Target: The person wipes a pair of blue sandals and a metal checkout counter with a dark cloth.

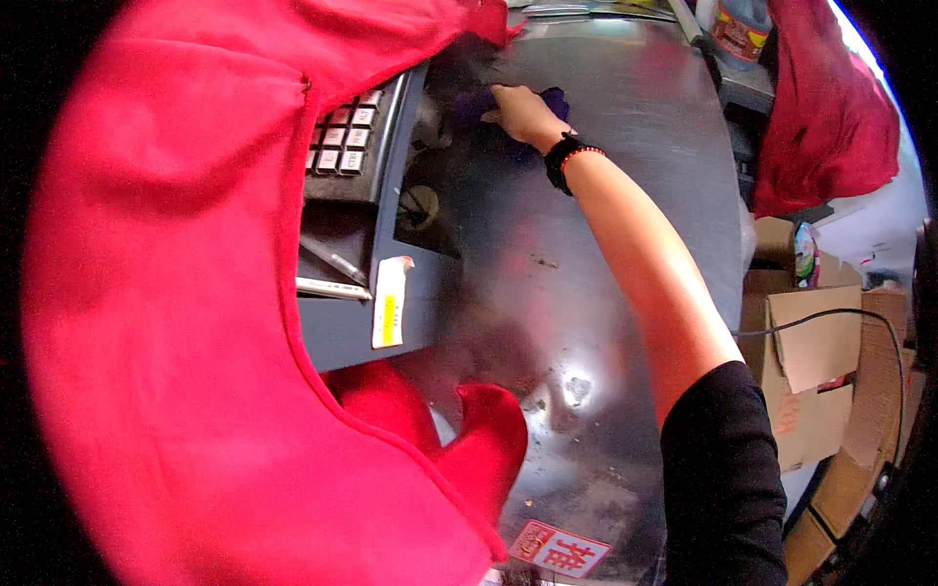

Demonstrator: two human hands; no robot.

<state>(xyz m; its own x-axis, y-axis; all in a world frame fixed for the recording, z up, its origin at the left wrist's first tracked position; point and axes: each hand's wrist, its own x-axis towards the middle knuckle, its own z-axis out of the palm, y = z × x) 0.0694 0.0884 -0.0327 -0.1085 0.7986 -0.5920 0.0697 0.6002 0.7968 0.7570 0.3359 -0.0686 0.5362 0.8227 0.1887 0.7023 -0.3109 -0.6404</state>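
My right hand [524, 113] reaches out from the lower right, past a black sleeve, and presses on a dark purple cloth [555, 104]. Part of that cloth lies hidden beneath the palm and in shadow. Under it spreads a stained, shiny metal countertop [652, 110] that shows a few dark specks. Around the wrist are a black band and a string of orange beads. My left hand is out of view. Left of the right hand, a machine with a keypad [342, 139] stands partly covered by a large red cloth [176, 293].
Pens [333, 288] lie in a tray below the keypad, near a paper label [392, 304]. A red-and-white sticker [560, 548] with writing marks the near counter. To the right are cardboard boxes [813, 344], a black cable [821, 313], a bottle [739, 33] and another red cloth [828, 132].
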